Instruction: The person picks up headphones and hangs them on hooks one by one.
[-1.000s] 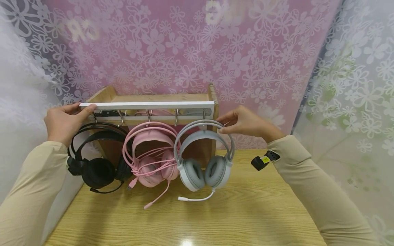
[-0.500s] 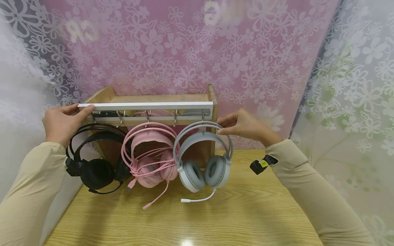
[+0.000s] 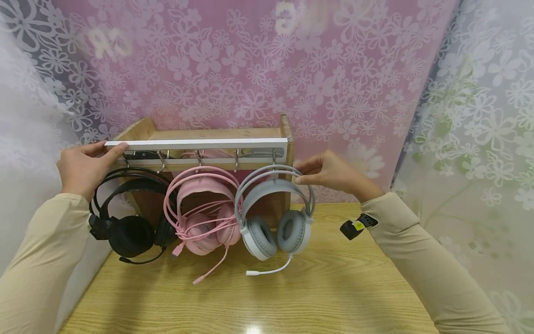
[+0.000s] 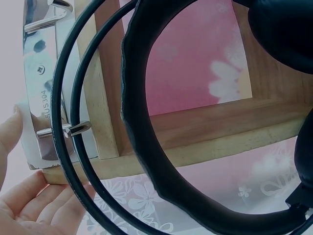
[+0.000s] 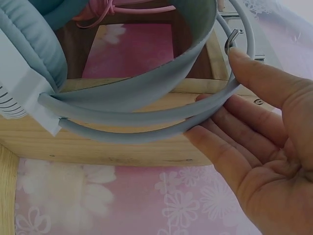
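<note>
A wooden rack (image 3: pixel 221 133) carries a metal hook rail (image 3: pixel 196 144) along its front. My left hand (image 3: pixel 85 168) grips the rail's left end, thumb on the metal and fingers below the wood. My right hand (image 3: pixel 333 174) pinches the thin outer bands of a grey-white headset (image 3: pixel 289 231) between thumb and fingers. In the right wrist view those bands (image 5: pixel 146 119) run up to the end hook (image 5: pixel 233 41). A pink headset (image 3: pixel 204 185) with its cable wound round hangs in the middle. At the left, a black headset (image 4: pixel 134 98) has its bands over a hook (image 4: pixel 78 129).
The rack stands on a wood-grain table (image 3: pixel 325 283). Behind it is a pink flowered backdrop (image 3: pixel 267 69), and pale flowered curtains (image 3: pixel 471 162) close off both sides. One hook (image 3: pixel 236 160) sits between the pink and grey headsets. Microphone booms stick out below the headsets.
My right hand has sunk slightly, with the grey-white headset still held. My left hand keeps its place on the rail. The view has shifted a little.
</note>
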Demonstrator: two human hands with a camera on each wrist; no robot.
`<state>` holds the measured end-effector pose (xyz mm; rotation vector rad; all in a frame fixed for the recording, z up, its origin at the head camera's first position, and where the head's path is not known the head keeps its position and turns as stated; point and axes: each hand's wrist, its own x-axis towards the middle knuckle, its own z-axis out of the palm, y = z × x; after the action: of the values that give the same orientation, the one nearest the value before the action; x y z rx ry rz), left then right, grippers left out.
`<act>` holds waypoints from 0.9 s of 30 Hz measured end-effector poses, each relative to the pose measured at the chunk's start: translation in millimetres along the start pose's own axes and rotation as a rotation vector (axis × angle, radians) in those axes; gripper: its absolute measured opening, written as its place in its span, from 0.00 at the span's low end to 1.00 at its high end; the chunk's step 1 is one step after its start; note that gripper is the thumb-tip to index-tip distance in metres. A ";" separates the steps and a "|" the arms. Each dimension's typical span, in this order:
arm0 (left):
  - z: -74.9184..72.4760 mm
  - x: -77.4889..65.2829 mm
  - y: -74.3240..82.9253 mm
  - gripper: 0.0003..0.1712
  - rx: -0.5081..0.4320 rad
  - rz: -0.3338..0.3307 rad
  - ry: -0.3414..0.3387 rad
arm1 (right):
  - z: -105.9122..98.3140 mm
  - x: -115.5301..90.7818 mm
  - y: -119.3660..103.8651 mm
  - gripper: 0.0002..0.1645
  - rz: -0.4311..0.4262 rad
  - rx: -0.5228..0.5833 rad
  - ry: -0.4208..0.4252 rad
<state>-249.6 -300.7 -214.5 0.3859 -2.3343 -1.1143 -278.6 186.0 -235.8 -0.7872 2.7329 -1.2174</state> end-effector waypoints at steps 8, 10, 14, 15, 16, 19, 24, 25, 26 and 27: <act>0.0 0.5 0.6 0.47 -0.006 -0.004 -0.015 | 0.1 -2.2 1.8 0.25 0.000 -0.022 0.003; -0.2 0.5 0.6 0.47 -0.006 -0.011 -0.019 | 0.2 -2.6 1.9 0.26 -0.003 -0.020 0.003; 0.0 0.5 1.0 0.46 0.010 -0.033 -0.019 | 0.6 -4.7 1.8 0.26 -0.007 -0.025 0.004; 0.1 0.5 1.0 0.46 0.015 -0.036 -0.019 | 0.8 -5.3 1.8 0.26 -0.008 -0.023 0.003; 0.2 0.6 1.0 0.47 0.016 -0.040 -0.018 | 0.9 -5.8 2.0 0.26 -0.010 -0.023 0.002; 0.0 0.6 0.4 0.46 0.011 -0.038 -0.018 | 1.0 -8.1 3.2 0.25 -0.022 -0.031 -0.001; -1.0 1.0 -2.8 0.46 0.021 -0.008 -0.025 | 0.4 -13.6 6.1 0.23 -0.034 -0.043 -0.007; -1.3 1.2 -3.5 0.46 0.028 0.001 -0.027 | 0.0 -14.9 7.2 0.23 -0.034 -0.041 -0.010; -1.3 1.2 -4.4 0.45 0.033 0.010 -0.023 | -0.4 -16.2 8.4 0.23 -0.034 -0.037 -0.014; -1.3 1.3 -5.3 0.44 0.035 0.018 -0.021 | -0.8 -17.7 9.7 0.23 -0.033 -0.033 -0.019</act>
<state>-249.8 -305.5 -217.5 0.3676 -2.3736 -1.0755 -267.6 200.2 -244.9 -0.8464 2.7430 -1.1673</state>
